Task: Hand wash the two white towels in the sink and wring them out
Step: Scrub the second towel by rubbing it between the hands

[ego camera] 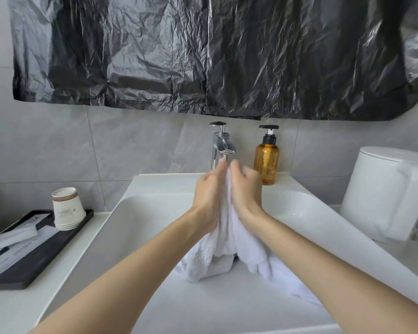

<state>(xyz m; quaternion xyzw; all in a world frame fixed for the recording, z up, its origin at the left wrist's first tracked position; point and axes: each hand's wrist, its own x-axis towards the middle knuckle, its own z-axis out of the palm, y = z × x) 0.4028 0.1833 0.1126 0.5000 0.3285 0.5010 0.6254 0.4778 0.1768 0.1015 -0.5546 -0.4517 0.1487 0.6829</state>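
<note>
Sink station, head view. 1 white sink (pixel 140 237) is set in a white counter, and both bare forearms reach in over its front rim.

Left hand (pixel 208 196): raised over the middle of the basin, with the fingers near straight and pointing toward the faucet (pixel 221 143). The palm is pressed flat against the white towel (pixel 227 225).

Right hand (pixel 246 189): directly opposite the left, with the fingers curled over the top of the same bunch of cloth, gripping it. The 2 hands are together with the towel sandwiched between them.

White towel: the upper part is bunched between the palms. The lower part hangs in folds to the basin floor and spreads right beneath the right forearm. Whether the cloth in the basin is 1 towel or 2 cannot be told.

Surroundings:
- The chrome faucet stands at the centre of the back rim, just behind the fingertips.
- An amber pump bottle (pixel 266 162) stands upright on the back rim, just right of the faucet.
- A black tray (pixel 34 266) lies on the counter left of the sink. It carries an inverted stack of paper cups (pixel 67 208) and white packets (pixel 12 237).
- A white toilet tank (pixel 386 189) stands at the right.
- A black plastic sheet (pixel 203 56) hangs across the grey tiled wall above.
</note>
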